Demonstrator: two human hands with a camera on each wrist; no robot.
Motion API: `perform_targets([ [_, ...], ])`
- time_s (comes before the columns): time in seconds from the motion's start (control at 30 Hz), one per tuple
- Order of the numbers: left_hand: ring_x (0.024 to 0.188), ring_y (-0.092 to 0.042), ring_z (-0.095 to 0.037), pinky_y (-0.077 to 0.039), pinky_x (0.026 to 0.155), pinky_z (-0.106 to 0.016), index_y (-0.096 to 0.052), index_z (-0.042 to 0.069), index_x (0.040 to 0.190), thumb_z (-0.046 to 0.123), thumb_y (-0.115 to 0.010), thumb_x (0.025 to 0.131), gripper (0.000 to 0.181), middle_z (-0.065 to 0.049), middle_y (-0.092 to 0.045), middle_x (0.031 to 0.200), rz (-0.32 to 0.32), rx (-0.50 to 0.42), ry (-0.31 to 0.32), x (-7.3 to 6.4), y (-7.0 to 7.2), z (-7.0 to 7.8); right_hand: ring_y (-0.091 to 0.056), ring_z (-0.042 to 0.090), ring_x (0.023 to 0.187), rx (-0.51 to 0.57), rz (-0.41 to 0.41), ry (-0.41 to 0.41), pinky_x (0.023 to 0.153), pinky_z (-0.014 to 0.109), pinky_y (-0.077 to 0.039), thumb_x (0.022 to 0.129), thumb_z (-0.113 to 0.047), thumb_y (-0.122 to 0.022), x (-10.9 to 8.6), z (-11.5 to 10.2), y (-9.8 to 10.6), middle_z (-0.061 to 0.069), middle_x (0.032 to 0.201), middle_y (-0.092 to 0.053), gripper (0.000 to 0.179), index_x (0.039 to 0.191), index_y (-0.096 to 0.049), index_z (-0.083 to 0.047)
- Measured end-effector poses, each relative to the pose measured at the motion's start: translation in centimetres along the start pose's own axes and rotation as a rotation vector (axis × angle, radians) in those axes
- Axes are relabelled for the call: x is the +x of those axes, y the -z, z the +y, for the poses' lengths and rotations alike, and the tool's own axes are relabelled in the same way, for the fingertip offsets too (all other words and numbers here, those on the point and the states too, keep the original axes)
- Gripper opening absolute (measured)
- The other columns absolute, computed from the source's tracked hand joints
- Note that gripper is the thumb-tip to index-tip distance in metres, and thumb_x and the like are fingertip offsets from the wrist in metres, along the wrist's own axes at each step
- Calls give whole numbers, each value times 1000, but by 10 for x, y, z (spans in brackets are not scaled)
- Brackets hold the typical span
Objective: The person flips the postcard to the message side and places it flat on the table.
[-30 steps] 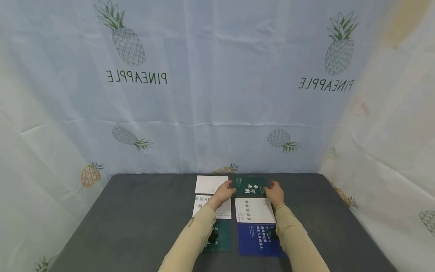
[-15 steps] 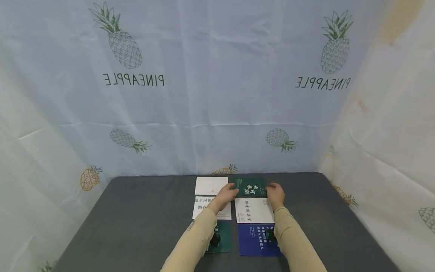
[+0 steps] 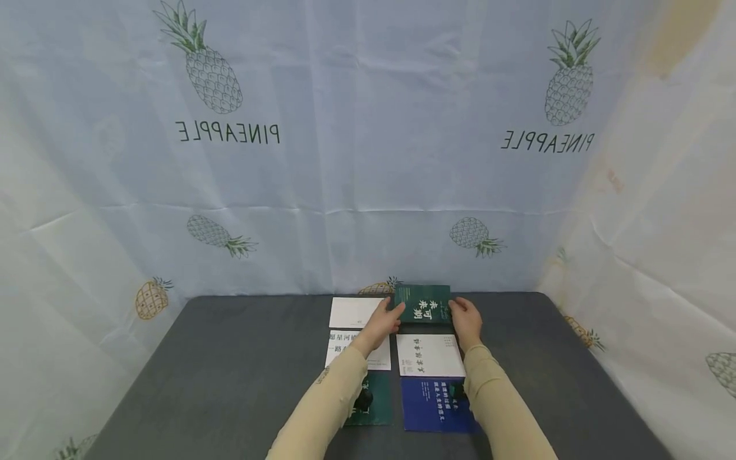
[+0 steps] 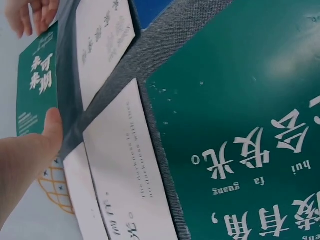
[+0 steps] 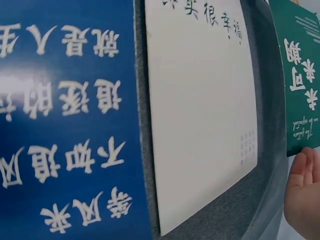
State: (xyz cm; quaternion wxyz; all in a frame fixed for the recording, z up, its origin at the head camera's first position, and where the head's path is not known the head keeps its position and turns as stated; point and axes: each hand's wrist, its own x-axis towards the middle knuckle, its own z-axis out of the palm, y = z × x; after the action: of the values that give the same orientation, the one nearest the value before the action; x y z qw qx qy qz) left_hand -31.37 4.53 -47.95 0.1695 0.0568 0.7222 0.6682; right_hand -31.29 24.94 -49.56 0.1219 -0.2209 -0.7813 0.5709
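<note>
A thin green notebook (image 3: 423, 305) with white characters is raised and tilted up at the table's far edge, its cover facing me. My left hand (image 3: 379, 326) pinches its left edge, the thumb (image 4: 53, 125) lying at the front. My right hand (image 3: 466, 321) grips the opposite edge; in the right wrist view its fingers (image 5: 302, 167) are at the notebook's corner. Just nearer lies a white notebook (image 3: 430, 355), and then a blue one (image 3: 434, 406) partly under my right forearm. To the left are two white notebooks and another green notebook (image 4: 240, 100), partly covered by my left arm.
The dark grey table (image 3: 230, 370) ends at a hanging curtain (image 3: 402, 160) printed with pineapples. The top-left white notebook (image 3: 352, 312) and the one below it (image 3: 379, 356) lie flat beside my left hand. Curtain also closes both sides.
Both hands have lifted the green notebook from lying flat in the back of the right column; it now stands tilted up, higher and farther back. The other notebooks stay in place.
</note>
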Motion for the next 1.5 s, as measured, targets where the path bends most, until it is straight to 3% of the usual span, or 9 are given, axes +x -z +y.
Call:
perform_targets([
  [0.3, 120, -50, -41, -45, 97, -45, -7, 18, 151, 47, -45, 94, 74, -34, -26, 144, 36, 122, -55, -2, -4, -1, -45, 34, 124, 64, -41, 37, 103, 51, -36, 93, -53, -42, -10, -5, -3, 18, 142, -42, 64, 141, -41, -10],
  [0.47, 130, -39, -44, -40, 100, -53, -11, 18, 151, 39, -44, 97, 67, -30, -26, 147, 59, 97, -53, -4, -6, 5, -43, 36, 125, 52, -58, 62, 104, 53, -33, 90, -63, -39, -13, -3, -2, 20, 139, -45, 74, 141, -40, -9],
  [0.6, 134, -34, -41, -37, 102, -53, -17, 18, 150, 44, -45, 96, 67, -25, -28, 149, 47, 75, -62, 0, -8, 2, -42, 37, 126, 35, -36, 50, 98, 54, -38, 87, -68, -39, -11, 1, -1, 20, 137, -46, 80, 139, -42, -7],
  [0.7, 134, -35, -40, -35, 104, -53, -20, 12, 148, 49, -45, 94, 71, -24, -31, 148, 57, 90, -61, 1, -10, 3, -40, 37, 129, 36, -33, 50, 99, 54, -38, 85, -69, -40, -10, 4, 1, 19, 140, -44, 83, 139, -43, -5],
  [0.93, 134, -36, -39, -34, 105, -52, -25, 1, 145, 46, -47, 94, 72, -23, -35, 145, 65, 111, -71, 1, -15, 2, -37, 35, 133, 101, -58, 98, 108, 49, -32, 89, -54, -51, -12, 8, 5, 18, 141, -44, 68, 134, -48, -4],
  [1.1, 132, -38, -39, -36, 103, -51, -30, 0, 143, 43, -46, 95, 66, -23, -38, 144, 51, 151, -62, 1, -15, -2, -41, 36, 130, 66, -37, 119, 106, 46, -36, 92, -44, -53, -12, 15, 7, 20, 141, -45, 61, 133, -48, 1],
  [1.27, 127, -45, -37, -42, 99, -48, -34, -2, 141, 41, -46, 96, 63, -23, -43, 140, 45, 190, -43, -1, -14, -7, -55, 38, 113, 49, -43, 113, 95, 44, -46, 93, -34, -56, -14, 21, 6, 25, 133, -51, 54, 132, -49, 3],
  [1.37, 121, -51, -36, -46, 95, -44, -33, -5, 141, 37, -47, 96, 63, -25, -43, 139, 31, 214, -22, -2, -14, -10, -60, 34, 102, 8, -62, 88, 85, 37, -51, 92, -24, -58, -17, 23, 6, 26, 124, -56, 48, 131, -50, 2],
  [1.5, 111, -58, -34, -49, 92, -42, -31, -8, 140, 32, -50, 95, 63, -28, -42, 138, 18, 246, 0, -4, -15, -13, -59, 26, 85, -115, -61, 92, 70, 30, -47, 90, -21, -60, -18, 25, 5, 24, 104, -60, 47, 130, -50, 2],
])
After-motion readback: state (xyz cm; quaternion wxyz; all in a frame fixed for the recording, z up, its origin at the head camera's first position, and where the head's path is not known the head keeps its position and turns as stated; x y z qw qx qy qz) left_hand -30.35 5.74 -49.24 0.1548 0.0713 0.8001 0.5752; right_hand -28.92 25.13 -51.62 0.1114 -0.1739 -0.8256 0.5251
